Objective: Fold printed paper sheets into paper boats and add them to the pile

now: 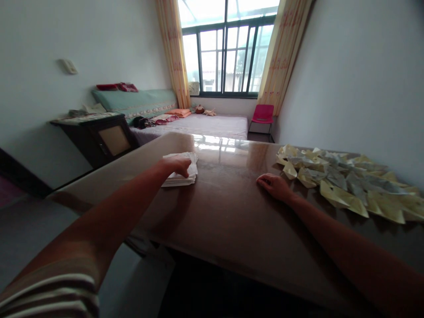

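Note:
My left hand (179,164) reaches over a stack of white paper sheets (179,180) on the left half of the brown table (218,216). Its thumb and fingers close at the right side of the top sheet; how much paper lies between them is hard to see. My right hand (274,185) rests on the tabletop to the right, fingers curled in, with nothing visible in them. Just beyond that hand spreads a pile of folded paper pieces (344,176), yellowish and grey, with pointed ends.
Past the table's far edge is a bed (218,123) under a window. A dark cabinet (102,132) stands at the left, and a pink chair (263,114) sits near the right wall. The table's near edge runs close in front of me.

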The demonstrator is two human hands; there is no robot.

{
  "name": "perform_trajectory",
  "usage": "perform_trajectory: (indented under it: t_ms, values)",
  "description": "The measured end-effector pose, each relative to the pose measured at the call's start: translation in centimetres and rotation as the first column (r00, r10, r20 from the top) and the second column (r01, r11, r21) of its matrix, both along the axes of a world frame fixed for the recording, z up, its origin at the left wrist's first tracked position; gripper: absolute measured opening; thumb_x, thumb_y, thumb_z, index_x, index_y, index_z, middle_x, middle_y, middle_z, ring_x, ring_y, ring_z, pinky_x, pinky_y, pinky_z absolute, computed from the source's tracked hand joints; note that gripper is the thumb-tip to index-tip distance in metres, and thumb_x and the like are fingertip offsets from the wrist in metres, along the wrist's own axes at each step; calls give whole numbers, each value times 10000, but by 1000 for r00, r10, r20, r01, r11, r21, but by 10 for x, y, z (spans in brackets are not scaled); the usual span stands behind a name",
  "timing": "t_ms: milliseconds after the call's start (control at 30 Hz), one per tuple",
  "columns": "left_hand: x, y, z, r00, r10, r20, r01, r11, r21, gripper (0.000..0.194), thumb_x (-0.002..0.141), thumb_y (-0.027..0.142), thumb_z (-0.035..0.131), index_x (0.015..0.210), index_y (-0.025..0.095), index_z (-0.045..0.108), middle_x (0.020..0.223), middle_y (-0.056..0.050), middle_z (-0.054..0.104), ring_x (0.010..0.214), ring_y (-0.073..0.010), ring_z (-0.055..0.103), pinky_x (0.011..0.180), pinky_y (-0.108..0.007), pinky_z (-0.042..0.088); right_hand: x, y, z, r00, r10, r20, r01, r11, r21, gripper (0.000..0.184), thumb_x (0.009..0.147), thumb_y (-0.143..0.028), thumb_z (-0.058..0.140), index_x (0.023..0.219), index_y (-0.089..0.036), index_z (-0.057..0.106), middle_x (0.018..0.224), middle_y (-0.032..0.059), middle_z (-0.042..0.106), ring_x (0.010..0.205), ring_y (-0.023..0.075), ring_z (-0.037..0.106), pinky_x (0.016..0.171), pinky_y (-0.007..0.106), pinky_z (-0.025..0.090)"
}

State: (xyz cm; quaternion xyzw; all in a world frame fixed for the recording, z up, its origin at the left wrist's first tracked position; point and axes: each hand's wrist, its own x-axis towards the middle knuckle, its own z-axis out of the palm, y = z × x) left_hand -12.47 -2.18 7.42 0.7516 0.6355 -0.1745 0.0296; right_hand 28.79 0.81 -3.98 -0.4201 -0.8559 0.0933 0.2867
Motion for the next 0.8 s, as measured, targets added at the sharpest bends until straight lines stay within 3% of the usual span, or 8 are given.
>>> perform_trajectory:
  t_ms: [267,533,700,800]
  values:
    - [-9,0,3,1000,10,14,-10,1000,8,354,632,448,670,867,189,723,802,-42,686,745,-190,601,679,-246,412,0,0,1,1000,11,-14,-11,1000,-11,243,881,-367,497,888,-208,680,890,44,683,760,183,619,705,297,462]
    - [-2,-6,-2,1000,3,20,-4,999,40,277,607,302,728,814,119,710,770,-72,665,765,-210,580,724,-289,398,0,0,1,1000,18,-23,-18,1000,-4,244,877,-368,499,882,-207,682,893,44,687,773,185,624,713,297,465]
    - [-11,-8,-1,997,20,77,-26,996,80,234,644,276,669,848,171,708,813,-52,682,772,-198,585,727,-276,401,0,-1,1,1000,19,-15,-19,1000,-10,247,878,-362,491,883,-208,685,902,47,691,788,191,629,725,301,469]
    - [-23,-8,0,988,32,152,-42,997,66,188,675,270,617,815,190,714,723,-16,679,692,-161,588,698,-241,408,0,-1,0,1000,7,-10,-7,1000,-13,251,878,-369,492,888,-211,687,906,44,694,791,191,630,727,302,470]
